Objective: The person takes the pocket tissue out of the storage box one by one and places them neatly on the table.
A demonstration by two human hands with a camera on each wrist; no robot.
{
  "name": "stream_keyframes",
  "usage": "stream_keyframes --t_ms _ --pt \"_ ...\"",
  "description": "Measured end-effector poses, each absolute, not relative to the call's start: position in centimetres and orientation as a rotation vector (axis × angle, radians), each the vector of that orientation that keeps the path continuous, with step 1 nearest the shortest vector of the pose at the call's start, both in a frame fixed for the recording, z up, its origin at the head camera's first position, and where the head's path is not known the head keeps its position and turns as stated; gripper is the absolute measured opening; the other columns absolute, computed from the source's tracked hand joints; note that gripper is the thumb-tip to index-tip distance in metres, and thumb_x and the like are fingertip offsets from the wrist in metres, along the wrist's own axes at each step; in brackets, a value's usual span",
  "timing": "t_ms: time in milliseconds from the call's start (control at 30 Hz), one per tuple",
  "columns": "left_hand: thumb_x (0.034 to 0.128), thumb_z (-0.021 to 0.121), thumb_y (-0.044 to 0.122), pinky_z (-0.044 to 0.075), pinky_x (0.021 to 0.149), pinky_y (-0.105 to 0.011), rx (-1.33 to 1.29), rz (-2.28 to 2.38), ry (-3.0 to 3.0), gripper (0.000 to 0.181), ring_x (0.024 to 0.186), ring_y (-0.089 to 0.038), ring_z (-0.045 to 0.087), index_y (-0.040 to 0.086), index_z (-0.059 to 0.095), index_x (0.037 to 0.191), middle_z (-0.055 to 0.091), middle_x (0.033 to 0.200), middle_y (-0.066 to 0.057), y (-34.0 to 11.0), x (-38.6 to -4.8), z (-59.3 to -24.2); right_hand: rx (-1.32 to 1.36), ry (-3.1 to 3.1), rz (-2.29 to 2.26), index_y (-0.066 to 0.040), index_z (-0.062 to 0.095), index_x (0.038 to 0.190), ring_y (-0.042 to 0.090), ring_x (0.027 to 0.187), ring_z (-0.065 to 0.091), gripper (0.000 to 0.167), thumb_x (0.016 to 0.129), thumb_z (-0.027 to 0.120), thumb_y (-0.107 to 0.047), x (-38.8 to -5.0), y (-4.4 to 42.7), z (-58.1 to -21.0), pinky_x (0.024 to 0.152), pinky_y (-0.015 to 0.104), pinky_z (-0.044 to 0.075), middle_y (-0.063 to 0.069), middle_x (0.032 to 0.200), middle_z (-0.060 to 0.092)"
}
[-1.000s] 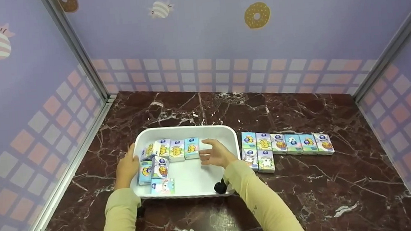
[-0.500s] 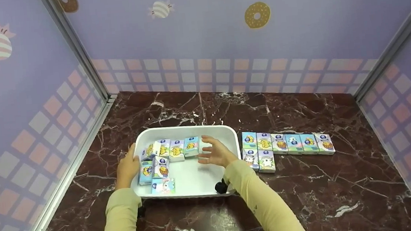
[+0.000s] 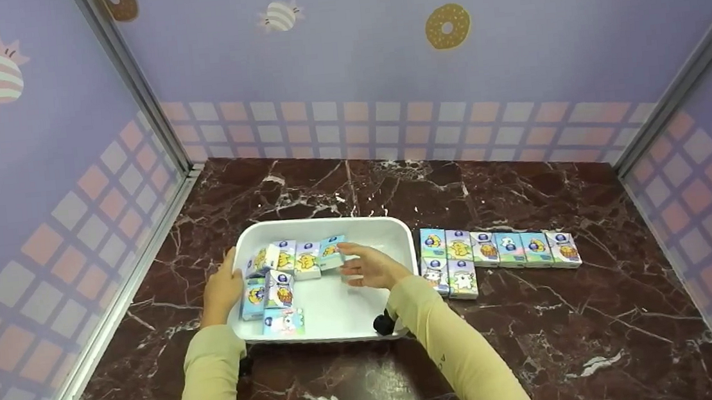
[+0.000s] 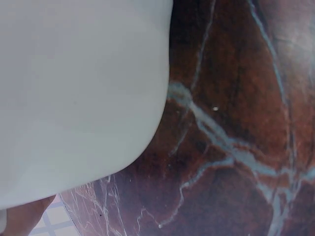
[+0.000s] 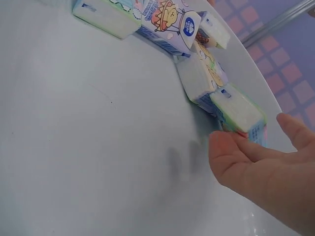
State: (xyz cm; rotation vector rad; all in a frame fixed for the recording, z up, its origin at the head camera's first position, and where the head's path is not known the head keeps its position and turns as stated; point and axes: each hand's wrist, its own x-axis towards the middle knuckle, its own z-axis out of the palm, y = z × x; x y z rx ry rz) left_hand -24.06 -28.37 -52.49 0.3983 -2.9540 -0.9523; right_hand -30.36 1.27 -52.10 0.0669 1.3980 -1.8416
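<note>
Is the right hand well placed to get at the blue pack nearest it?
Likely yes: the right hand is at the blue pack, and no other pack covers it.

Packets (image 3: 306, 261) lie in the tray (image 3: 330, 308), other packets (image 3: 510, 251) right of it on the table (image 3: 536, 345).

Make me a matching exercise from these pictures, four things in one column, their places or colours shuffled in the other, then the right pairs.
Things
1. left hand
2. tray
3. right hand
4. packs outside the tray

Places or colours
A. at a blue pack inside the tray
B. on marble, right of the tray
C. at the tray's left edge
D. white

Pairs: 1-C, 2-D, 3-A, 4-B
</note>
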Motion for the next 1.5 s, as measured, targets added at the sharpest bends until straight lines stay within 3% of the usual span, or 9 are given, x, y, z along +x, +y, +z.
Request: stream_keyframes --t_ms 300,433,600,733,900,1100,1500 --pt "0.0918 0.031 0.014 0.031 0.093 -0.058 0.381 -0.938 -2.952 0.051 0.112 -0.051 0.041 0.011 0.018 0.141 0.036 0.132 -0.029 -28.3 -24.1 -52.4 0.097 1.560 -1.732 -0.019 0.041 0.132 0.025 0.124 0.034 0.045 0.089 0.047 -0.025 -30.5 1.1 -52.1 0.096 0.050 0.029 0.010 0.131 0.041" --pt "0.0917 0.031 0.014 0.031 0.094 -0.057 0.387 -0.935 -2.951 0.051 0.112 -0.050 0.041 0.010 0.019 0.141 0.038 0.131 -0.028 -28.3 -24.2 -52.5 0.168 1.626 -1.739 -0.015 0.050 0.121 0.020 0.100 0.048 0.036 0.087 0.051 -0.025 -30.4 1.0 -52.1 0.089 0.047 0.038 0.006 0.102 0.052" --pt "0.0925 0.031 0.015 0.029 0.095 -0.057 0.403 -0.964 -2.952 0.051 0.115 -0.048 0.040 0.010 0.018 0.141 0.036 0.133 -0.027 -28.1 -24.1 -52.3 0.189 1.758 -1.756 -0.012 0.051 0.101 0.016 0.069 0.053 0.016 0.087 0.051 -0.020 -30.4 0.9 -52.0 0.066 0.035 0.047 0.005 0.080 0.053" --pt "0.0925 0.032 0.015 0.030 0.095 -0.057 0.397 -0.948 -2.954 0.051 0.115 -0.048 0.039 0.010 0.018 0.141 0.036 0.134 -0.027 -28.1 -24.1 -52.2 0.209 1.825 -1.766 -0.012 0.046 0.089 0.018 0.062 0.055 0.005 0.086 0.050 -0.013 -30.4 1.0 -51.9 0.058 0.033 0.048 0.008 0.082 0.056" --pt "0.0925 0.032 0.016 0.030 0.094 -0.058 0.386 -0.937 -2.958 0.051 0.113 -0.050 0.040 0.011 0.018 0.141 0.036 0.132 -0.028 -28.2 -24.0 -52.3 0.274 1.871 -1.778 -0.011 0.042 0.080 0.020 0.061 0.056 0.009 0.085 0.050 -0.009 -30.5 1.4 -51.8 0.058 0.034 0.048 0.012 0.091 0.056" --pt "0.0930 0.032 0.020 0.032 0.090 -0.060 0.380 -0.955 -2.950 0.051 0.110 -0.051 0.041 0.016 0.017 0.142 0.038 0.131 -0.029 -28.3 -23.8 -52.4 0.327 1.904 -1.852 -0.009 0.042 0.077 0.020 0.061 0.056 0.010 0.080 0.048 -0.002 -30.9 1.8 -51.1 0.050 0.029 0.047 0.018 0.096 0.056" --pt "0.0933 0.031 0.015 0.031 0.092 -0.058 0.396 -0.919 -2.987 0.051 0.111 -0.050 0.042 0.009 0.016 0.142 0.035 0.133 -0.028 -28.3 -24.1 -52.4 0.410 1.861 -2.148 -0.005 0.045 0.076 0.017 0.054 0.052 0.004 0.077 0.047 -0.002 -31.8 4.0 -48.5 0.045 0.023 0.045 0.016 0.086 0.054"
